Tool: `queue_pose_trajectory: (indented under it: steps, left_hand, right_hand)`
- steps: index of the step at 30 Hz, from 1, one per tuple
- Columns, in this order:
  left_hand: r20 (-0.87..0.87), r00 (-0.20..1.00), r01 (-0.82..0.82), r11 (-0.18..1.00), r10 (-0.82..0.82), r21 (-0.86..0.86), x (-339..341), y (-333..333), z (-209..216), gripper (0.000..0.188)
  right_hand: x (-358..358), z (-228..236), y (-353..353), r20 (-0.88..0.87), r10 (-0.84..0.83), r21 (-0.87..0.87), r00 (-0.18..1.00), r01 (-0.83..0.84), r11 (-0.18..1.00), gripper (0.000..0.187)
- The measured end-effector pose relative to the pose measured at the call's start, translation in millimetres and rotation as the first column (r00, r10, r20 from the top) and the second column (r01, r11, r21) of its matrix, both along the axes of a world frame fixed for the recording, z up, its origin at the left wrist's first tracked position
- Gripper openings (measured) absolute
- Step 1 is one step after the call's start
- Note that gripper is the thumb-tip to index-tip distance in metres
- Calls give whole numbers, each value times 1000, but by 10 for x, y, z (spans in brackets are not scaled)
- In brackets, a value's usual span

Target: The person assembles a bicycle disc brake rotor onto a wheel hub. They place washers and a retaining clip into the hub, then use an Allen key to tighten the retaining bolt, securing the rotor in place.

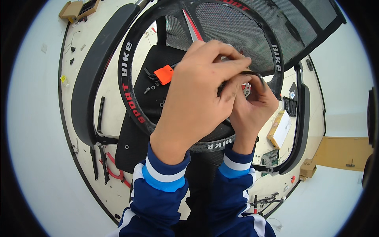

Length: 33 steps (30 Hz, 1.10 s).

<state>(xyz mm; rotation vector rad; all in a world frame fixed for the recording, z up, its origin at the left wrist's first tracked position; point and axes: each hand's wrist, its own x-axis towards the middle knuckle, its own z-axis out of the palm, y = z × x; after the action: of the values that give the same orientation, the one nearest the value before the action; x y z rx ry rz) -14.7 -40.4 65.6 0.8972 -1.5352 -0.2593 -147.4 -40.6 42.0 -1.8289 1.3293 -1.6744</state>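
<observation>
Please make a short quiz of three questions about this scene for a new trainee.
1. True or false: both hands are at the middle of the black bicycle wheel.
2. What colour is the tag beside the left hand?
3. The wheel lies on: A) an office chair seat; B) the floor; C) a box.

Key:
1. True; the right hand is there too.
2. Orange.
3. A.

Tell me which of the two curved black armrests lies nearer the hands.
The right-side armrest, the thin black curve just beyond the right hand. The broader left-side armrest lies outside the wheel rim, well clear of the left hand.
</observation>
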Motion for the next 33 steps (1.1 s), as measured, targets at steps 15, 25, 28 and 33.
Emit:
queue_pose_trajectory:
  steps: [15,25,28,33]
  left_hand:
    - [-36,999,-15,999,13,-46,-30,-30,-23,23]
    - [-162,986,-30,999,27,-15,-118,0,-11,19]
    - [-108,993,-46,998,42,-38,-154,-4,-2,20]
    - [-95,995,35,999,-35,-4,-68,-18,1,20]
  right_hand:
    - [57,-35,-11,138,39,29,990,-43,999,26]
    - [164,-68,-25,154,-90,-78,984,103,992,19]
    - [171,-61,-63,141,-89,-95,986,103,990,21]
    - [65,-98,-81,96,81,-18,992,-80,997,21]
